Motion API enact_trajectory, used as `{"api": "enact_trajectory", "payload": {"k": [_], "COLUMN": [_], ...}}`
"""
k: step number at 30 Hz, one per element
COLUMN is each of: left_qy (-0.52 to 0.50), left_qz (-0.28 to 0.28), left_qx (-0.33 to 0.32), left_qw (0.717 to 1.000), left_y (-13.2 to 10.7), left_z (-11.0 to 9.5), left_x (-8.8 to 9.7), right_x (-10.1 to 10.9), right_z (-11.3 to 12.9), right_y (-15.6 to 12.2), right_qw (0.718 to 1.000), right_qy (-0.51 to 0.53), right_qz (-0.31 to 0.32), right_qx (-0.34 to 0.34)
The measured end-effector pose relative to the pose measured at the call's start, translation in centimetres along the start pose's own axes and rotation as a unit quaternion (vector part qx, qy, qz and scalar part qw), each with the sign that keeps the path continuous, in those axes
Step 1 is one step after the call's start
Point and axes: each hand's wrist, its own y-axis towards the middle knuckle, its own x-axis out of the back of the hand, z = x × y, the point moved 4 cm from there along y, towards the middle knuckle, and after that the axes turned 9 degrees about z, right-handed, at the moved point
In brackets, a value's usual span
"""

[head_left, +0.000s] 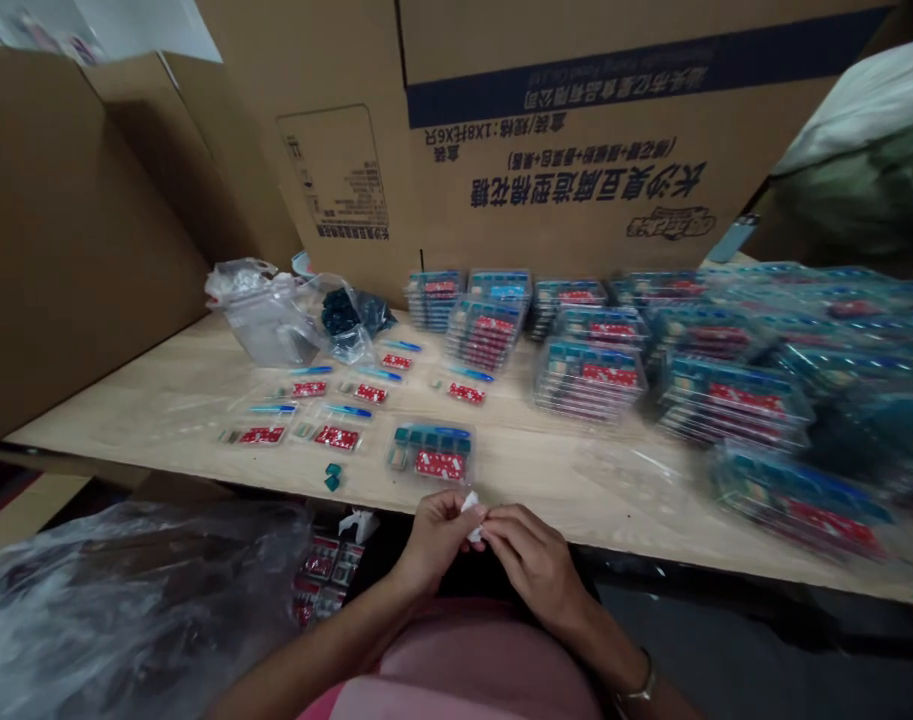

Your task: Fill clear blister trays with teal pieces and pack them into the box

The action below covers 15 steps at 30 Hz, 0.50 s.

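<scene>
Over the table's front edge, my left hand [439, 538] pinches a small crumpled white piece [472, 512] that looks like tissue or paper. My right hand [529, 552] meets it from the other side, fingertips closed on the same piece. Just beyond my hands lies a clear plastic case [433, 455] with teal squares, a blue pen-like stick and a red patterned packet. To its left sit a few loose teal pieces [333, 476]. Farther back, several clear trays [337, 437] each hold a red packet and a blue stick.
Stacks of filled clear cases [589, 380] cover the right of the wooden table [163, 400]. At the back left stand a plastic container [268, 320] and a bag of dark teal pieces [343, 315]. A large cardboard box [606, 120] walls off the far side. Plastic sheeting [141, 600] hangs lower left.
</scene>
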Motion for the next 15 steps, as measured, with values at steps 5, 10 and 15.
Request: {"api": "enact_trajectory", "payload": {"k": [5,10,15], "left_qy": [0.185,0.21,0.138], "left_qz": [-0.126,-0.214,-0.18], "left_qx": [-0.17,-0.136,-0.056], "left_qw": [0.96,0.944,0.972], "left_y": [-0.4,0.9,2.8], "left_z": [-4.0,-5.3,-3.7], "left_x": [5.2,13.1,14.5], "right_x": [1.3,1.6,-3.2], "right_z": [-5.2,-8.5,-7.6], "right_y": [-0.3,1.0,4.2], "right_qw": [0.992,0.981,0.977], "right_qy": [-0.105,-0.142,0.038], "right_qz": [0.012,0.037,0.044], "right_qx": [-0.072,-0.131,-0.205]}}
